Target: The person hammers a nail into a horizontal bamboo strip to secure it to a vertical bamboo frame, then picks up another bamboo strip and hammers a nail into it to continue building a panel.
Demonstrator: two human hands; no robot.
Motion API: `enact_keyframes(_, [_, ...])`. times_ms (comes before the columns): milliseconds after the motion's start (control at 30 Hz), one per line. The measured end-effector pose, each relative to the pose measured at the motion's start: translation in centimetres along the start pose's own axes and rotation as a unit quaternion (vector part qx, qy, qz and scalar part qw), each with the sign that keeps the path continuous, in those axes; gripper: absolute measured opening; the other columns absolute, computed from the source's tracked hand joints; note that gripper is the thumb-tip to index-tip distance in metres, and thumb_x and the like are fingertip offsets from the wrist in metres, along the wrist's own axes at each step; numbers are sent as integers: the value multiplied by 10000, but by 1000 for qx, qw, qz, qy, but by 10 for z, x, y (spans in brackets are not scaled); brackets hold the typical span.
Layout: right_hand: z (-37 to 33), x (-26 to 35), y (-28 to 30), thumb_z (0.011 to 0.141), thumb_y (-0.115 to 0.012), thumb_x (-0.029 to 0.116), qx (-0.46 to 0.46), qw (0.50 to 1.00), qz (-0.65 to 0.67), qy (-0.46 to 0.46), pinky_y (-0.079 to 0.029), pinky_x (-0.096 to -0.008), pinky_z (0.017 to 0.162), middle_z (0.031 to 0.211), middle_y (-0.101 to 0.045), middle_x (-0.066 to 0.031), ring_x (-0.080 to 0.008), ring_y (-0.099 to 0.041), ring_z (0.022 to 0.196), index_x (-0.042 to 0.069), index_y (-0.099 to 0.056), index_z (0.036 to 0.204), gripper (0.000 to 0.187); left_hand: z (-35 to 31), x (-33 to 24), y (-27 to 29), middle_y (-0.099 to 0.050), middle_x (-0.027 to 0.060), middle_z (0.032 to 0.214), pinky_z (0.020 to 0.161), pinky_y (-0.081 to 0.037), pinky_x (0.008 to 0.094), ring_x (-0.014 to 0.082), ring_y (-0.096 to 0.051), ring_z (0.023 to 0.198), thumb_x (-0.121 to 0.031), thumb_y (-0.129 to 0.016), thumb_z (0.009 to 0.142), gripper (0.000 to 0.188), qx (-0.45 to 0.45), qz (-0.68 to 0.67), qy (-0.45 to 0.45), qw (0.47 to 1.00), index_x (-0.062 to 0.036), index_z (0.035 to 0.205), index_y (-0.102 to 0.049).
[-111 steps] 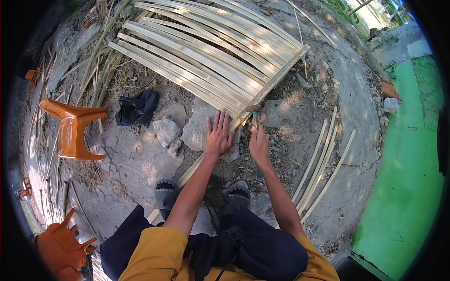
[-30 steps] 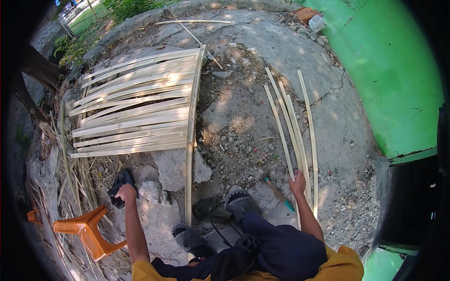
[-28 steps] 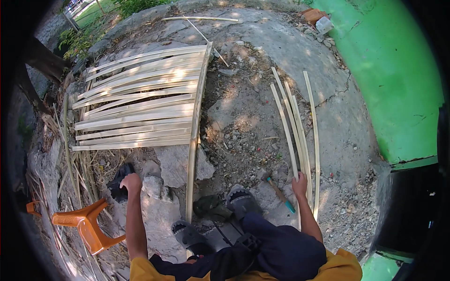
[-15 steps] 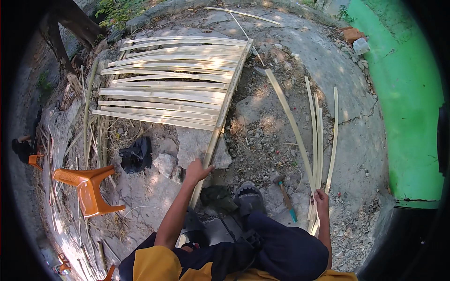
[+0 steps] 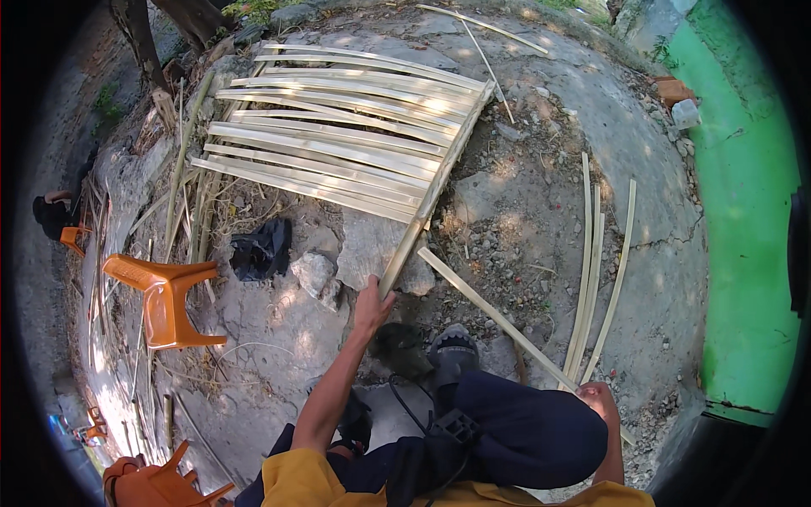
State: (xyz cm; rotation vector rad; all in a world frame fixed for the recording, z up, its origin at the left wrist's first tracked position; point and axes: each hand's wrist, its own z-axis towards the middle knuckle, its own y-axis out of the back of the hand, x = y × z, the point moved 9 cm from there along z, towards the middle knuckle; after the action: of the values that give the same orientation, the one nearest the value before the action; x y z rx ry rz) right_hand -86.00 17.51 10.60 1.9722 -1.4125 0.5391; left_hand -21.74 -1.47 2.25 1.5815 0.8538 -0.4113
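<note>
My left hand (image 5: 372, 306) is closed around the near end of a long bamboo rail (image 5: 432, 201). Several pale bamboo slats (image 5: 338, 127) run leftward from that rail, side by side with gaps, forming a panel on the ground. In my right hand (image 5: 598, 400), beside my right knee, is the near part of a loose bamboo strip (image 5: 498, 319). That strip slants up and left across the ground, its far end short of the rail. More loose bamboo strips (image 5: 591, 279) lie just beyond my right hand.
An orange plastic stool (image 5: 165, 300) lies tipped at the left, near a black plastic bag (image 5: 260, 248) and a pale rock (image 5: 314, 275). A green wall (image 5: 748, 220) stands at the right. A person (image 5: 52, 215) sits far left. A wooden handle (image 5: 519, 363) is partly hidden by the strip.
The strip in my right hand has swung left, from pointing away to slanting toward the rail. My left hand stays on the rail. The whole view has turned and shifted somewhat.
</note>
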Motion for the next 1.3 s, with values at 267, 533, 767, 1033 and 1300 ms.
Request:
enact_keyframes(267, [83,61,-32,938,-755,192,43,992,-110,36,-393,-264,471,632,-608,-6,-79,-535,526,-24,-740,904,219,-2,-8,4,-671,334,874,746,-520,573,530,-661,864,-237,-753,854,449,0,-9,-8,1000,1,1109,-471])
enact_keyframes(533, [193,167,-143,936,-713,248,59,968,-177,165,-454,-289,564,673,-651,-14,-85,-577,601,-17,-761,958,270,-7,-1,9,-674,327,886,750,-523,560,523,-664,874,-214,-767,848,450,-30,-13,-18,999,-7,1118,-473])
enact_keyframes(767, [269,281,-259,908,-721,312,108,909,-233,329,-485,-354,628,686,-665,-103,-184,-617,625,35,-756,975,286,-5,-10,3,-673,326,884,738,-527,553,517,-670,866,-232,-778,850,467,-21,-1,-20,1000,3,1119,-477])
enact_keyframes(1033, [245,350,-265,906,-723,329,-96,829,-271,479,-511,-474,850,1032,-723,-133,-357,-684,968,92,-690,1102,310,-8,3,9,-676,326,889,735,-528,554,524,-670,871,-234,-792,854,493,-19,6,-18,1000,-7,1144,-465])
enact_keyframes(1300, [274,242,-145,1007,-611,333,-105,944,-175,260,-518,-349,627,867,-692,-93,-193,-643,660,57,-702,1065,297,-6,-7,8,-678,311,879,726,-513,564,523,-663,869,-226,-786,858,474,-11,-22,-6,1000,-14,1137,-468])
